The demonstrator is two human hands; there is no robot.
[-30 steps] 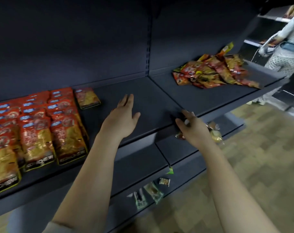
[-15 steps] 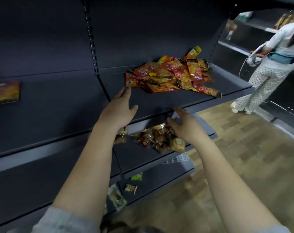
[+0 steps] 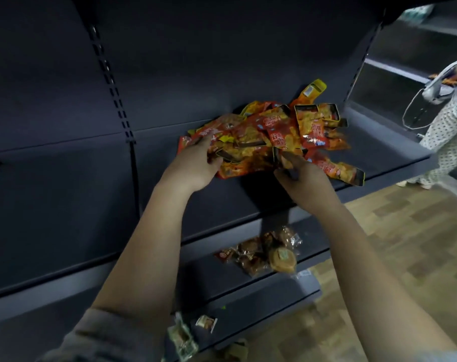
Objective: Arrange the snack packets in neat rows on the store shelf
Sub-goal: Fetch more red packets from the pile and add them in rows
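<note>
A loose heap of red and orange snack packets [image 3: 271, 138] is seen on the dark store shelf [image 3: 394, 152], towards its right end, close to the back panel; the packets lie overlapped and at all angles, not in rows. One yellow-topped packet [image 3: 313, 90] is propped upright against the back panel behind the heap. One packet [image 3: 337, 171] at the heap's right front is stretched towards the shelf's front edge.

The left hand [image 3: 196, 165] is laid on the heap's left front, fingers curled into the packets and the thumb hooked over one packet's edge. The right hand [image 3: 300, 176] is placed at the heap's front middle, fingers bent against the lowest packets; whether a packet is pinched there cannot be told, since the fingertips are blurred and partly buried. The two hands are held apart, with a strip of bare shelf between the wrists.

On the next shelf down, a small cluster of brown clear-wrapped snacks [image 3: 264, 253] is noted, just below the right forearm. Lower again, two small wrapped items [image 3: 193, 330] are seen near the left sleeve [image 3: 104, 338].

At the far right, a person in spotted trousers [image 3: 446, 131] is stood on the wood-patterned floor [image 3: 404, 244], beside another shelving bay
</note>
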